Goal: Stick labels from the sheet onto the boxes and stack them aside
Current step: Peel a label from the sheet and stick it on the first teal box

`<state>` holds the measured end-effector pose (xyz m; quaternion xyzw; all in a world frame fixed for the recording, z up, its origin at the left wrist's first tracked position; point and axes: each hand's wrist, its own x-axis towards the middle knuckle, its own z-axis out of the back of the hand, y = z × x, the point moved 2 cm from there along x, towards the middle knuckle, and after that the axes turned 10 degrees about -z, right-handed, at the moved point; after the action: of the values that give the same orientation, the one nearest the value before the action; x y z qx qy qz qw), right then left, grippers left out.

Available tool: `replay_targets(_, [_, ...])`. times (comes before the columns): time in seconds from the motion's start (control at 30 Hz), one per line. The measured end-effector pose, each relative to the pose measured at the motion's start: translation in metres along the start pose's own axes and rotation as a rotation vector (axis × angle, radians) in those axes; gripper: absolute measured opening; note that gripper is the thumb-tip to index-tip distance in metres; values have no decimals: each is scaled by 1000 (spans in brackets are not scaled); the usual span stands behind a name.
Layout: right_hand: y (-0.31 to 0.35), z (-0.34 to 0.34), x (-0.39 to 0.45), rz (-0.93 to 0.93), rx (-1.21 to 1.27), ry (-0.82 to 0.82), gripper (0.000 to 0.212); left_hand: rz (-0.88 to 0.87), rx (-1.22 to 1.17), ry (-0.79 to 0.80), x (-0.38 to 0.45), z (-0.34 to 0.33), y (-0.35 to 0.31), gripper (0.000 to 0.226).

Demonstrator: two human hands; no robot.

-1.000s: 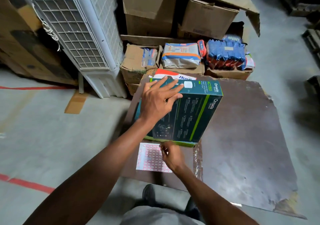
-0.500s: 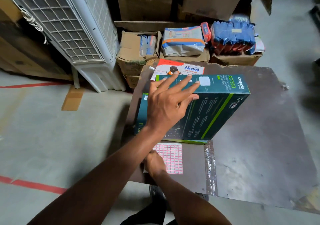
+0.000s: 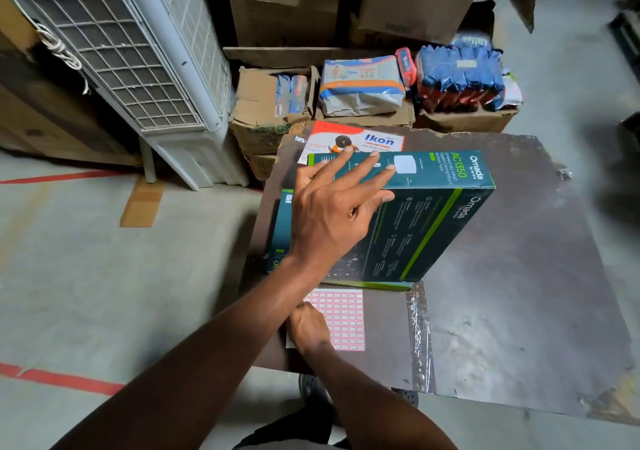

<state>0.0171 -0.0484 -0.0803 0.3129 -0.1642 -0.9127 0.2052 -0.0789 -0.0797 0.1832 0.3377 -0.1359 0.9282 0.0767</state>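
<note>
1. The teal box (image 3: 408, 221) stands tilted on its long edge on the brown table (image 3: 519, 276), just behind the label sheet (image 3: 343, 318); it looks stiff cardboard, light for its bulk, with a glossy skin that could slide
2. The left hand (image 3: 332, 221) lies across its upper face with fingers spread and straight, steadying it; gripping the two long edges would likely hold better than the flat faces
3. The right hand (image 3: 308, 326) rests on the sheet's left part; whether its fingers pinch a label I cannot tell
4. The sheet is thin and floppy, best pinned flat while peeling
5. A second teal box (image 3: 280, 231) lies under the left wrist; an Ikon carton (image 3: 360, 141) sits behind
</note>
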Motion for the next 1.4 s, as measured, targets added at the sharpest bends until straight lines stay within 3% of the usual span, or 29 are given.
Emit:
replay_targets(0.47, [-11,2,9,-24,-8,93,35,9,-11,-9,0,2,-2,32])
replay_targets(0.63, [-16,3,14,-112,132,131,28,14,-22,-7,0,-1,-1,31])
replay_targets(0.77, [-22,-1,14,-169,313,125,47,12,-24,6,-1,-1,0,32])
replay_targets(0.97, [-20,1,24,-127,215,121,23,8,-26,7,-1,-1,1,32])
replay_targets(1.13, [-27,-1,27,-123,304,118,42,12,-26,12,1,-3,3,32])
replay_targets(1.23, [-24,8,18,-31,397,94,25,13,-28,8,2,-3,4,32])
replay_targets(1.4, [-23,48,-14,-55,804,-44,14,20,-51,12,1,-3,5,31])
